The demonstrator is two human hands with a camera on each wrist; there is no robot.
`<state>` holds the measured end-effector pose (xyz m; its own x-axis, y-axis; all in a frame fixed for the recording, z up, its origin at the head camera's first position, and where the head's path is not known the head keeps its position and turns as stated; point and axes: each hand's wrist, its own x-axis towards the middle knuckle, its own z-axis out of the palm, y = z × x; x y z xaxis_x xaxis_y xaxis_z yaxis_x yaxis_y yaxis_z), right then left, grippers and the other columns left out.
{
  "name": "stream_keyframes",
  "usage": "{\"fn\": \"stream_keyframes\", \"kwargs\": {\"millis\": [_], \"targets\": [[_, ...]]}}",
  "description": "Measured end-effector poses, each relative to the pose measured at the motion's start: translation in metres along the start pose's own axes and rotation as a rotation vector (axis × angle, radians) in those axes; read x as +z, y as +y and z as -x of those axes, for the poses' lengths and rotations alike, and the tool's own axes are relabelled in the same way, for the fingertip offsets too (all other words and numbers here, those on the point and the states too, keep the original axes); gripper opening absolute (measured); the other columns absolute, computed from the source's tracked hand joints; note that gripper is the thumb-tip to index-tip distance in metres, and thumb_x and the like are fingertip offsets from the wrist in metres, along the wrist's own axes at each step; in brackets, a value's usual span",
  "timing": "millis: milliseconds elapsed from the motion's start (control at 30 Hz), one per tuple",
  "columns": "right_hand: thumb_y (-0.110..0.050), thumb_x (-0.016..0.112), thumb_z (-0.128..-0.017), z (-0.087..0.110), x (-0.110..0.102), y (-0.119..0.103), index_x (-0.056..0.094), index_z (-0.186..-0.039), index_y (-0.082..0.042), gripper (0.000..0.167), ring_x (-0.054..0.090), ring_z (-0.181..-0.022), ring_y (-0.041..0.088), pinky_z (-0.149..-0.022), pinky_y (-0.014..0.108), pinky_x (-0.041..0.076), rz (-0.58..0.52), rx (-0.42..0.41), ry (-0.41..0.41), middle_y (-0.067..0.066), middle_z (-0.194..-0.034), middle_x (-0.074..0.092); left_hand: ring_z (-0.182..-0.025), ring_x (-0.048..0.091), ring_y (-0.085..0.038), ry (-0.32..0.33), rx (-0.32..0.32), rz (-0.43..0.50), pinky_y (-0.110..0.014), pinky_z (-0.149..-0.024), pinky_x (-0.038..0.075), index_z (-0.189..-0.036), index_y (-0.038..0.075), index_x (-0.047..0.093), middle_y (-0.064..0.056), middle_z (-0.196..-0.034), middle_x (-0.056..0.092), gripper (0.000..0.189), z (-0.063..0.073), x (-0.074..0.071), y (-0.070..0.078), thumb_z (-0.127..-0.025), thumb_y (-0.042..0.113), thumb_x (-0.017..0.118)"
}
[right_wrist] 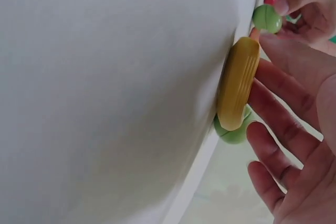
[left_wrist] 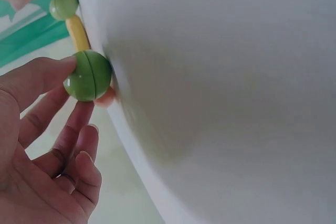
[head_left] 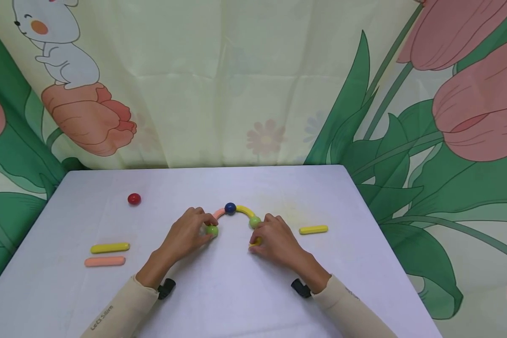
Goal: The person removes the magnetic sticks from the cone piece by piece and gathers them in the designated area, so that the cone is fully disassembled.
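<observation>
On the white table, a chain of balls and short rods bends in an arch between my hands. My left hand (head_left: 188,233) pinches a green ball (left_wrist: 90,76) at the chain's left end. From that ball a curved pink rod (head_left: 218,213) leads to a dark blue ball (head_left: 230,208). A curved yellow rod (head_left: 246,211) joins the blue ball to a second green ball (head_left: 255,221). Below this one, my right hand (head_left: 277,240) holds another yellow rod (right_wrist: 239,84) between thumb and fingers, its end against the green ball.
A red ball (head_left: 134,199) lies at the table's back left. Nearer on the left, a yellow rod (head_left: 110,248) lies above a pink rod (head_left: 104,261). One more yellow rod (head_left: 313,229) lies right of my right hand. Behind the table (head_left: 219,305) hangs a printed curtain (head_left: 194,94).
</observation>
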<state>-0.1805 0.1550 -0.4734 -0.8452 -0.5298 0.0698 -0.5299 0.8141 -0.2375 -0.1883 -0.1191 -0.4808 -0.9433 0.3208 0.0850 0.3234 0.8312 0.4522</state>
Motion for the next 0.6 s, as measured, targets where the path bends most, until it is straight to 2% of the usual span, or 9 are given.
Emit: {"fn": "stream_keyframes", "kwargs": {"millis": [233, 600], "targets": [[-0.03, 0.095, -0.079, 0.001, 0.001, 0.013, 0.083, -0.082, -0.027, 0.013, 0.044, -0.082, 0.008, -0.079, 0.028, 0.039, -0.027, 0.03, 0.028, -0.013, -0.09, 0.078, -0.094, 0.054, -0.017, 0.016, -0.002, -0.002, -0.032, -0.076, 0.047, -0.109, 0.019, 0.081, 0.002, -0.097, 0.067, 0.029, 0.0, -0.004, -0.005, -0.083, 0.014, 0.091], [-0.024, 0.096, -0.078, 0.005, -0.001, 0.018, 0.085, -0.088, -0.027, 0.015, 0.047, -0.084, 0.007, -0.08, 0.028, 0.04, -0.169, 0.125, 0.031, -0.015, -0.091, 0.078, -0.095, 0.055, -0.02, 0.041, -0.014, 0.01, -0.033, -0.076, 0.047, -0.111, 0.018, 0.081, -0.001, -0.097, 0.068, 0.028, 0.0, -0.007, -0.013, -0.085, 0.011, 0.089]]}}
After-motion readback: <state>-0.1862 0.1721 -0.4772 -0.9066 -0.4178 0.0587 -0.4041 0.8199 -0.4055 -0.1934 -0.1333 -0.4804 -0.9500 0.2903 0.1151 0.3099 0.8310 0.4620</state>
